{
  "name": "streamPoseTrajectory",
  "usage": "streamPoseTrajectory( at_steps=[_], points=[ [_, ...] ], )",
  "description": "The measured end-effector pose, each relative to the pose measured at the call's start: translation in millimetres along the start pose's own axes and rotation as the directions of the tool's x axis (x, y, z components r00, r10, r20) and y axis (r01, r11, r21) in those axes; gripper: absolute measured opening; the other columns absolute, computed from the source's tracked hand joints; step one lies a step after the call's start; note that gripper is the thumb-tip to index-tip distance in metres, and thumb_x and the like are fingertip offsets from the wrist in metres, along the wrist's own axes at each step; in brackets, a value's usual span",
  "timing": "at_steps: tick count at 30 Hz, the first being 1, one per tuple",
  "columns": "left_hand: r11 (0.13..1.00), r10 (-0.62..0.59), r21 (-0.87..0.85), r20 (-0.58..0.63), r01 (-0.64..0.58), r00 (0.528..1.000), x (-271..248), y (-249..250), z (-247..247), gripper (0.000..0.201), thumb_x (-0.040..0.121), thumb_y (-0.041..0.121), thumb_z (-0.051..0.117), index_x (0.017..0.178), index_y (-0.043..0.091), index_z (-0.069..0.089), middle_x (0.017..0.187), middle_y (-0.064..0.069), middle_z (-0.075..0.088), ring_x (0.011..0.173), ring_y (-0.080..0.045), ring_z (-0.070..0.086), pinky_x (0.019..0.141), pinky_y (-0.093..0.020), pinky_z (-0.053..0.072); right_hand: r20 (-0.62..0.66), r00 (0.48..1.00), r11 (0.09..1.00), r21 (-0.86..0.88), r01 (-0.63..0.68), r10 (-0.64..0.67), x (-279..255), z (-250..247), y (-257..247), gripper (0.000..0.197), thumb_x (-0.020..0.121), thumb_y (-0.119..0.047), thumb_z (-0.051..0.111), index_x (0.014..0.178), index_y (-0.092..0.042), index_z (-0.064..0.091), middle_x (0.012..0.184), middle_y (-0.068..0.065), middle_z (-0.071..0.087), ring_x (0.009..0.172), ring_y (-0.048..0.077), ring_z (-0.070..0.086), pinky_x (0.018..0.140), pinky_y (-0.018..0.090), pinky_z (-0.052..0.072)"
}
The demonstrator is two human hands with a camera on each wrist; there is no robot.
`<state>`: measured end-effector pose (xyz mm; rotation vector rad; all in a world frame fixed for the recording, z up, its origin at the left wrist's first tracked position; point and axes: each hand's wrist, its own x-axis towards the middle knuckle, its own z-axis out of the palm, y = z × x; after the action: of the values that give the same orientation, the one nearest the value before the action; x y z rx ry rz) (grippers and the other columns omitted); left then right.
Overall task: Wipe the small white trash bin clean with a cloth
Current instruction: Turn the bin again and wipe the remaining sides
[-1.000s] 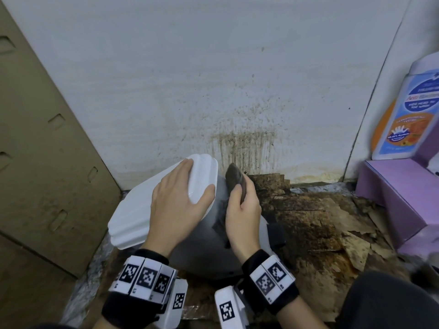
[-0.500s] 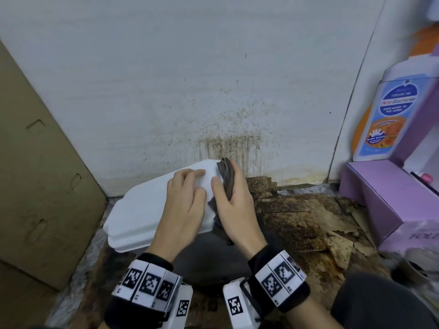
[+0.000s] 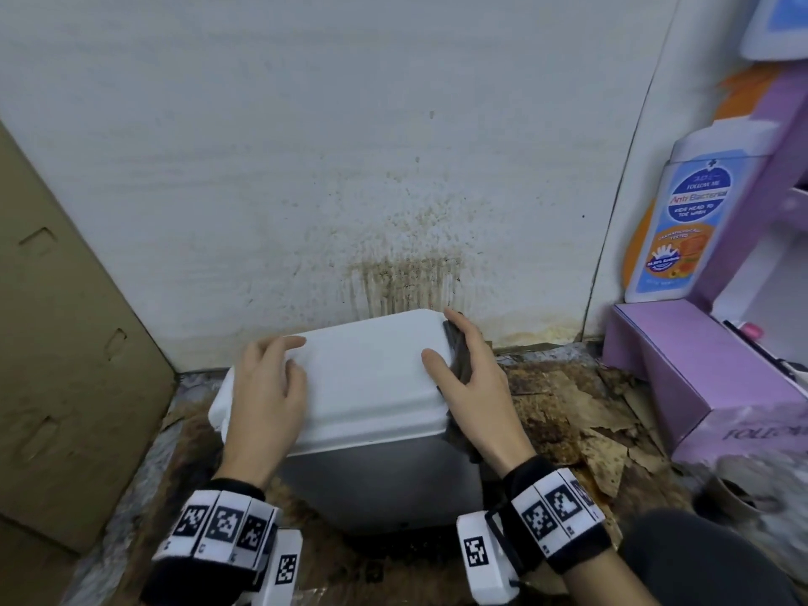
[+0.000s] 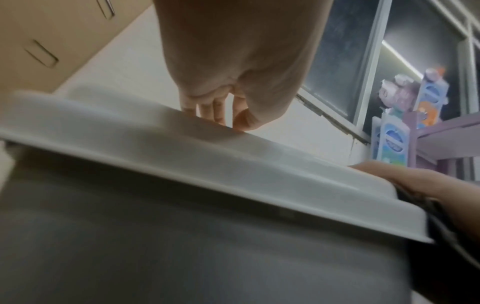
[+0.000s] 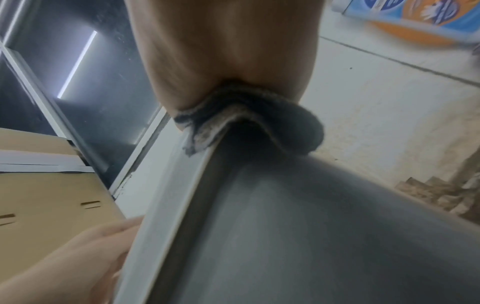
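The left hand [image 3: 266,400] lies flat, grip apart, on the smooth white bin [image 3: 371,373], while the right hand [image 3: 474,387] clamps a fuzzy dark cloth [image 3: 455,349] over its right rim.

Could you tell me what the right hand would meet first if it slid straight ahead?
Most likely the brown-stained white wall behind the small white plastic trash bin; depth is unclear.
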<state>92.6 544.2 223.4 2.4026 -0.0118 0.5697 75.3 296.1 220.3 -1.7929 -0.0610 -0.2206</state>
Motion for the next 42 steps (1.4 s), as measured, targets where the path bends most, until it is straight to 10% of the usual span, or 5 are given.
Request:
streamPoseTrajectory(
  at_steps=[6, 12, 23, 35, 42],
  points=[
    [0.906, -0.421, 0.110, 0.155, 0.408, 0.894, -8.3, -11.7, -5.1, 0.062, 0.100, 0.057, 0.048, 0.152, 0.026, 0.036, 0.148, -0.029, 0.030, 0.139, -0.044, 0.028, 0.112, -0.056, 0.029, -0.030, 0.994, 0.995, 0.001, -0.104, 0.104, 2.3, -29.2, 13.4, 0.066, 0.095, -0.047, 0.068, 0.152, -0.043, 0.036, 0.150, -0.017, 0.044, 0.133, 0.008, 0.045, 0.104, 0.031, 0.042],
    [0.894, -0.426, 0.015, 0.340, 0.448, 0.838, -12.6, -20.0, 3.3, 0.089, 0.071, 0.098, 0.042, 0.147, 0.061, 0.014, 0.154, -0.024, 0.031, 0.133, -0.046, 0.046, 0.103, -0.061, 0.049, -0.034, 0.982, 0.982, -0.027, -0.185, 0.184, 6.7, -48.6, 30.2, 0.073, 0.088, -0.056, 0.074, 0.150, -0.043, 0.039, 0.144, -0.020, 0.048, 0.131, 0.010, 0.049, 0.101, 0.033, 0.044],
    [0.922, -0.332, -0.107, 0.282, 0.373, 0.900, -16.7, -11.9, 2.7, 0.080, 0.088, 0.075, 0.053, 0.157, 0.047, 0.025, 0.159, -0.011, 0.041, 0.144, -0.036, 0.039, 0.105, -0.050, 0.041, -0.134, 0.973, 0.982, -0.009, -0.191, 0.188, -13.7, -44.2, 35.4, 0.070, 0.074, -0.072, 0.072, 0.136, -0.056, 0.043, 0.148, -0.014, 0.048, 0.141, 0.016, 0.042, 0.115, 0.053, 0.041],
    [0.948, -0.228, -0.134, 0.343, 0.287, 0.911, 11.8, -45.6, 13.6, 0.079, 0.078, 0.094, 0.040, 0.148, 0.072, 0.011, 0.163, -0.014, 0.035, 0.148, -0.036, 0.035, 0.114, -0.057, 0.038, -0.344, 0.912, 0.968, -0.031, -0.249, 0.224, -75.2, 12.3, 16.2, 0.079, 0.090, -0.056, 0.066, 0.154, -0.052, 0.020, 0.153, -0.010, 0.025, 0.145, 0.011, 0.015, 0.107, 0.039, 0.031],
    [0.928, -0.272, -0.176, 0.285, 0.329, 0.919, 5.8, -28.5, 34.4, 0.078, 0.087, 0.085, 0.040, 0.156, 0.060, 0.014, 0.162, -0.017, 0.028, 0.142, -0.040, 0.040, 0.112, -0.055, 0.038, -0.336, 0.917, 0.972, -0.019, -0.234, 0.214, -57.1, -0.5, 23.9, 0.071, 0.095, -0.049, 0.062, 0.155, -0.044, 0.025, 0.150, -0.004, 0.031, 0.145, 0.016, 0.019, 0.104, 0.033, 0.028]
  ],
)
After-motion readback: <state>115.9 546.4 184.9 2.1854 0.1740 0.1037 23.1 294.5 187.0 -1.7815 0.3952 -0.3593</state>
